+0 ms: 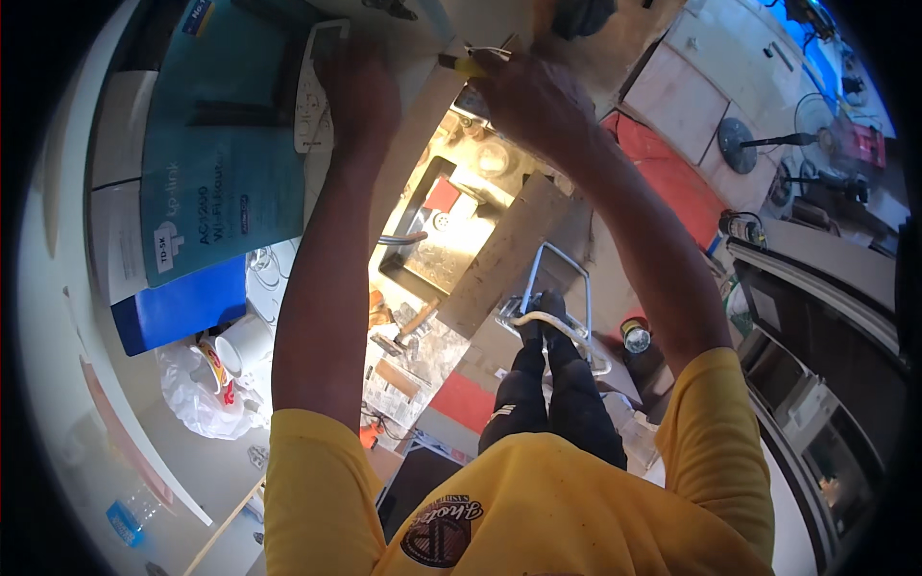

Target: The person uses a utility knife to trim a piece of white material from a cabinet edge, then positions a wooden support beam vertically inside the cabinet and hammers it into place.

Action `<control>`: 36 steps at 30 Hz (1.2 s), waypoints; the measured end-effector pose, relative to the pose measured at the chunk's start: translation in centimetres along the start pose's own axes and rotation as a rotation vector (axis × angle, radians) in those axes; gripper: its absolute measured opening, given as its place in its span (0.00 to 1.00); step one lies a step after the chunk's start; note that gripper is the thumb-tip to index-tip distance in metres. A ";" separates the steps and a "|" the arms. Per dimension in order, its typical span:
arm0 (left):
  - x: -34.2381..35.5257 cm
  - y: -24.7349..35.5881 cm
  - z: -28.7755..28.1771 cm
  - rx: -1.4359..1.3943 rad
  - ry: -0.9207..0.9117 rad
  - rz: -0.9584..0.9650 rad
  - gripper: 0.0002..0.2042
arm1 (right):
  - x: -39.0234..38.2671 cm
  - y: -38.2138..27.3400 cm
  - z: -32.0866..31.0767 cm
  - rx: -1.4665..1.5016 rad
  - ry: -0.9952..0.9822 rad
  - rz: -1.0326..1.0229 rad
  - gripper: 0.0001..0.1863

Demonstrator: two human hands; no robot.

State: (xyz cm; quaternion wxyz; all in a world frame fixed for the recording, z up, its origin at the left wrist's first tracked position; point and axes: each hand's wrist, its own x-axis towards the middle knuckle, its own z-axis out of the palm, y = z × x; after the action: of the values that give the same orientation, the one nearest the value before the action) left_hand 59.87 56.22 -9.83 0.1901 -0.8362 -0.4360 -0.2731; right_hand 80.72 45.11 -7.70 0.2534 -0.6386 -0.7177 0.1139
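Note:
My left hand (363,91) is raised at the upper middle, in front of a pale panel. It is smeared by motion, and its fingers cannot be made out. Right beside it is a white remote-like device (312,120) with buttons. My right hand (533,101) is closed around a small yellow-and-black tool (465,65), whose kind I cannot tell. The tool points left, toward the edge of a pale board (408,144) between my hands. Thin wire-like strands show just above the tool.
A teal box (221,182) and a blue box (182,307) stand at left, above a white plastic bag (202,394) with cups. Far below are a lit sink (427,264), a hammer (415,324) and a metal-framed step (562,254) under my feet. A pedestal fan (768,142) lies right.

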 end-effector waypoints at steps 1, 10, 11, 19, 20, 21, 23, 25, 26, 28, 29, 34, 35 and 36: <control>-0.1 0.1 0.0 0.022 0.033 0.030 0.10 | 0.1 0.4 0.4 0.025 0.035 -0.008 0.13; -0.5 0.0 0.4 -0.003 -0.023 -0.052 0.13 | 2.0 0.2 0.1 -0.058 -0.015 -0.030 0.13; -0.2 -0.2 0.6 -0.004 -0.062 -0.066 0.13 | 2.3 0.0 0.0 -0.076 -0.015 -0.026 0.14; -0.5 0.0 1.1 0.031 -0.009 -0.063 0.12 | 0.6 0.1 -0.1 -0.027 0.011 0.036 0.13; -0.3 0.2 0.9 0.018 -0.042 -0.070 0.12 | 0.8 0.1 -0.3 -0.025 0.014 0.030 0.13; -0.3 0.5 0.6 0.004 -0.076 -0.077 0.12 | 1.0 -0.1 -0.4 -0.014 0.004 0.038 0.13; -0.2 0.7 0.3 -0.009 -0.078 -0.066 0.13 | 1.4 -0.7 -0.7 0.009 -0.017 0.053 0.12; -0.5 0.4 0.4 -0.008 -0.015 -0.033 0.13 | 1.4 -0.6 -0.5 -0.001 0.001 0.004 0.13; -0.7 -0.2 0.5 0.005 -0.033 -0.024 0.13 | 1.7 -0.5 -0.2 -0.004 0.010 -0.030 0.13; -0.5 -0.6 1.0 0.011 -0.058 0.014 0.14 | 2.8 1.6 0.9 -0.008 0.010 -0.145 0.12; 0.0 -0.4 0.9 0.035 -0.095 -0.005 0.13 | 2.9 1.8 0.4 -0.011 0.014 -0.196 0.11; 0.6 -0.1 -0.7 0.340 -0.040 0.136 0.11 | -1.1 0.6 -1.4 -0.011 -0.095 0.036 0.13; 1.1 0.4 -1.4 0.363 -0.051 0.171 0.11 | -3.2 0.1 -1.8 0.077 -0.133 0.150 0.14; 1.8 0.8 -3.1 0.389 -0.065 0.205 0.10 | -6.3 0.4 -1.1 0.166 -0.021 0.126 0.15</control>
State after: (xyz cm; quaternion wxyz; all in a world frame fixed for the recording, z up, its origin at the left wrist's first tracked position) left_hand 60.44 55.20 -6.41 0.3607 -0.8318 -0.3993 -0.1362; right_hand 82.04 38.90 -8.32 0.2903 -0.6581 -0.6666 0.1956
